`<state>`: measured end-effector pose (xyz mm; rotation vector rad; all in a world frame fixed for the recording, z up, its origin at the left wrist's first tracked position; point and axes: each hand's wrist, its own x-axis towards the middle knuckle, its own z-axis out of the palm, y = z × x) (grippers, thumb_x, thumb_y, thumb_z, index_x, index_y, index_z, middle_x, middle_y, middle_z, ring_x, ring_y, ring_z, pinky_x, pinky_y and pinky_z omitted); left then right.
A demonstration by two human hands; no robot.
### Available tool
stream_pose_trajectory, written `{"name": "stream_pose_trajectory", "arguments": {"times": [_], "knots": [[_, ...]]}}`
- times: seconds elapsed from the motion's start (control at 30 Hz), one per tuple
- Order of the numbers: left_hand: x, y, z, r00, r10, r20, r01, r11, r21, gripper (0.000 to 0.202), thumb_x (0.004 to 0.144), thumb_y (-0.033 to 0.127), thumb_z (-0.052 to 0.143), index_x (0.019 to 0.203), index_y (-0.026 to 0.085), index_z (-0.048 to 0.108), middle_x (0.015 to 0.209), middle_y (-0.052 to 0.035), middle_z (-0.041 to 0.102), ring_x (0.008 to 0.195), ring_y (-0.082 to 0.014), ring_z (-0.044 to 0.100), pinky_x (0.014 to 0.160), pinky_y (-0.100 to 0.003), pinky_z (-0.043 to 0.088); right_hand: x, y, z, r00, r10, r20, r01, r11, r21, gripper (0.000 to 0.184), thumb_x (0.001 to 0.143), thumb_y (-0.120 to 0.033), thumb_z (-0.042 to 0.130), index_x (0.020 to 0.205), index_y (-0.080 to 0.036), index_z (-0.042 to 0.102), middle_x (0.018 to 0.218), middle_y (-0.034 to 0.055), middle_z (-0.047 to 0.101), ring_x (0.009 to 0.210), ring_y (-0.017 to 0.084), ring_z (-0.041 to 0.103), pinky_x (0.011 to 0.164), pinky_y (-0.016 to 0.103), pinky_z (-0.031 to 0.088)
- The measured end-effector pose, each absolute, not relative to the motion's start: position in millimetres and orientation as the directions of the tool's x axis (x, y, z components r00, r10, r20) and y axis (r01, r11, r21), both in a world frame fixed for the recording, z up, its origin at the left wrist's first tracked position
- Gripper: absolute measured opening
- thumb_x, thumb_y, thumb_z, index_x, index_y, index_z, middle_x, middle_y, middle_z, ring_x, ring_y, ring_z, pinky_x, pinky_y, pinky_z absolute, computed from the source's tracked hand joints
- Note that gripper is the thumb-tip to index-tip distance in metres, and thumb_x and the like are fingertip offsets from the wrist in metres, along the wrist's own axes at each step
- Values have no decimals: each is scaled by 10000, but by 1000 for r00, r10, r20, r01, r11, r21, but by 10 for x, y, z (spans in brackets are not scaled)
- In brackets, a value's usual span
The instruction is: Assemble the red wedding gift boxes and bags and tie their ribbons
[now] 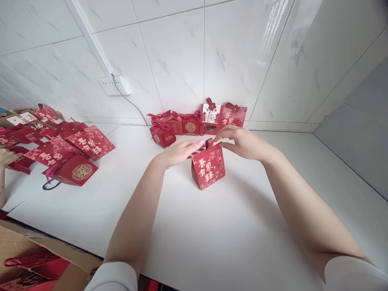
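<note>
A red gift box (209,167) with white Chinese characters and a floral print stands upright on the white table in front of me. A dark red ribbon loop (209,143) rises from its narrow top. At the top left edge is my left hand (183,153), its fingers stretched out flat and partly hidden behind the box. My right hand (244,142) is at the top right, thumb by the box's edge and index finger close to the loop, with a gap between them. Neither hand is wrapped round the box.
Several red boxes with ribbons (163,135) stand against the tiled wall, beside two flower-topped boxes (233,115). More red boxes (80,171) crowd the left, where another person's hand (4,159) shows. A cardboard carton (75,275) sits below the table edge; a socket (115,85) is on the wall.
</note>
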<state>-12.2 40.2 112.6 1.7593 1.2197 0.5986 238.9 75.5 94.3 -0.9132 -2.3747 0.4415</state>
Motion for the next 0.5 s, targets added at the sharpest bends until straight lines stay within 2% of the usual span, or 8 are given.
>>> {"name": "stream_pose_trajectory", "arguments": {"times": [0.1,0.2,0.33,0.4,0.5], "knots": [[-170,404,1158,422,901,-105,514,-142,846,472,719,562,744,1093,275,718,1100,-65,728,1032,-238,683,847,-310,553,2392,747,963,-593,722,357,530,684,-502,146,879,-258,580,936,-225,710,974,55,688,913,229,622,797,374,483],[-221,412,1178,426,903,-46,549,-218,807,390,633,437,837,946,221,751,969,-82,745,935,-238,702,846,-341,560,2420,773,972,-614,746,258,499,620,-605,143,876,-292,590,907,-230,715,934,28,710,879,210,636,801,360,483],[-302,454,1162,373,928,18,655,-277,703,297,647,457,814,832,229,767,871,-58,743,809,-214,685,709,-316,544,2442,828,949,-591,790,165,483,510,-712,180,855,-372,625,907,-224,712,941,33,717,887,214,642,781,351,487],[-332,491,1130,327,942,69,706,-292,645,281,665,463,799,834,240,772,845,-36,737,773,-199,664,667,-299,516,2428,835,938,-556,810,186,480,495,-724,183,847,-380,635,882,-214,703,928,36,714,875,210,641,774,347,484],[-356,560,1057,249,954,169,749,-300,591,258,750,455,730,886,239,772,800,-11,722,758,-185,641,692,-296,494,2386,810,937,-502,820,274,474,526,-706,164,865,-353,612,848,-205,680,916,34,704,853,192,632,784,342,476]]}}
